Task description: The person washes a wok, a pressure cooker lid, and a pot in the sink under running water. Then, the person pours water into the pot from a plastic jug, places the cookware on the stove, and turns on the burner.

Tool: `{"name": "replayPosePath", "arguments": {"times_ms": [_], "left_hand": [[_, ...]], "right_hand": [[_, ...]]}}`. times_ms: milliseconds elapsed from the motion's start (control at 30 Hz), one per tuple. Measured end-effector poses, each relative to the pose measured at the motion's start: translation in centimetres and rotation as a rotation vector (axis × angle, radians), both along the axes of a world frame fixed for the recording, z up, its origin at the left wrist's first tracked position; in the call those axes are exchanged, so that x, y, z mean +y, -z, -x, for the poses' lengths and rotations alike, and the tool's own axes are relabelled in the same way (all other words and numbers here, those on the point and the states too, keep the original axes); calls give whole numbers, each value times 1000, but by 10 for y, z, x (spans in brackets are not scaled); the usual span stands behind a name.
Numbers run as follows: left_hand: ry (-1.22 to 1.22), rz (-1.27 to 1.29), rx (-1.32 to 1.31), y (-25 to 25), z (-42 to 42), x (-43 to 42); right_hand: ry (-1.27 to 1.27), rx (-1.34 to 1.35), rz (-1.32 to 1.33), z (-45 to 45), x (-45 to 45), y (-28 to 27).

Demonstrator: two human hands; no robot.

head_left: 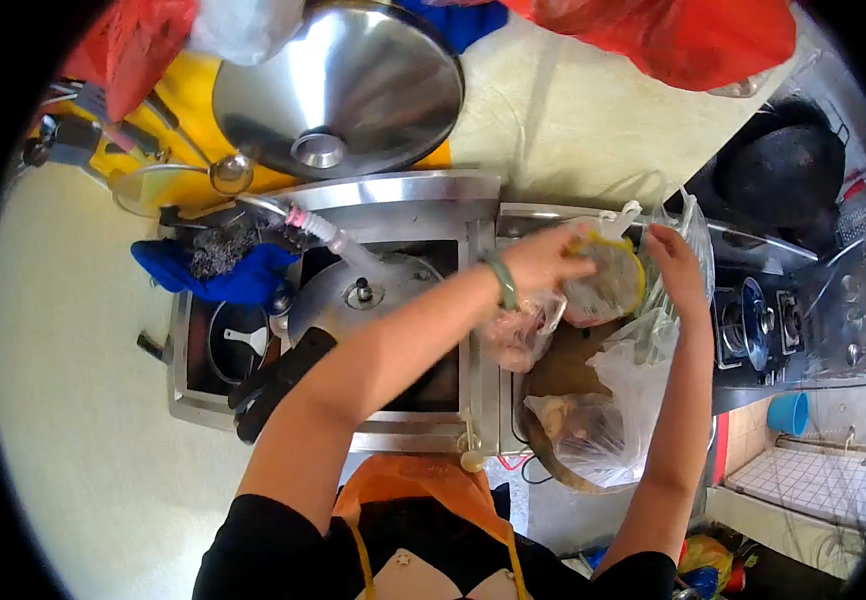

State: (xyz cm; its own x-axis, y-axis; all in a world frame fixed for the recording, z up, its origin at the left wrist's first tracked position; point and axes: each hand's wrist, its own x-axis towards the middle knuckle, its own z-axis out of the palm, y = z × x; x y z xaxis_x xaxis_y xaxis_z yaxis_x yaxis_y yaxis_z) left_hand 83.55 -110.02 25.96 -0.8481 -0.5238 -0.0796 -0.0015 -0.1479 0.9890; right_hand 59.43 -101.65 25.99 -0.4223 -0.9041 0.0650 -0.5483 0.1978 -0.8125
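Observation:
My left hand (551, 262), with a green bangle (500, 278) at its wrist, has its fingers closed over the left edge of a clear round container with a yellow rim (608, 285). To the right of the container is my right hand (680, 268), fingers apart beside a thin plastic bag (693, 225); no hold on the bag shows. Below my left hand lies a clear package with pinkish contents (518, 335). A white plastic bag (593, 430) with pale pieces inside rests on a round wooden board (565, 370). Blur softens both hands.
On the left, a sink (483, 390) holds a large pan lid (398, 285) and a pan with a black handle (288, 375). Behind it leans a big metal lid (353, 90). A gas stove (788, 325) and a dark wok (783, 170) are at the right.

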Motion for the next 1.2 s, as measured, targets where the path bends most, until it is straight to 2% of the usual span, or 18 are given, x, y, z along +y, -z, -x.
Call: {"name": "replayPosePath", "arguments": {"times_ms": [100,233,333,400,467,500,567,633,700,767,833,933,1033,1100,1167,1200], "left_hand": [[9,703,-308,5,1,25],[-144,592,-134,26,-42,-9],[-53,241,-305,44,-119,-48],[-170,0,-347,87,-178,-65],[-293,-471,-228,146,-241,-96],[-276,-132,-205,169,-272,-105],[-456,-37,-98,179,-288,-112],[-842,-540,57,164,-284,-111],[-615,-495,-119,160,-291,-115],[-421,-402,-251,143,-298,-122],[-261,-288,-349,121,-304,-116],[-325,-358,-309,134,-323,-116],[-395,-452,-155,147,-347,-118],[-425,-454,-137,146,-356,-118],[-437,-456,-115,143,-357,-121],[-435,-466,-108,145,-356,-121]], "right_hand": [[-23,40,2,-5,17,-18],[-86,15,-2,-29,35,-27],[-105,-80,-93,-52,41,-31],[-162,-156,-122,-67,42,-32],[-241,-284,-92,-102,32,-37],[-272,-378,-106,-122,23,-40],[-375,-423,-115,-164,-3,-21],[-598,-351,-160,-199,-39,19],[-542,-888,-285,-255,-71,36],[-469,-1177,-323,-292,-105,68],[-362,-1338,-339,-325,-134,108],[-323,-1559,-263,-373,-157,150],[-155,-1617,-172,-395,-166,165],[-316,-1468,-182,-384,-171,160],[-478,-1344,-152,-383,-173,135],[-490,-1197,-175,-384,-167,118]]}}
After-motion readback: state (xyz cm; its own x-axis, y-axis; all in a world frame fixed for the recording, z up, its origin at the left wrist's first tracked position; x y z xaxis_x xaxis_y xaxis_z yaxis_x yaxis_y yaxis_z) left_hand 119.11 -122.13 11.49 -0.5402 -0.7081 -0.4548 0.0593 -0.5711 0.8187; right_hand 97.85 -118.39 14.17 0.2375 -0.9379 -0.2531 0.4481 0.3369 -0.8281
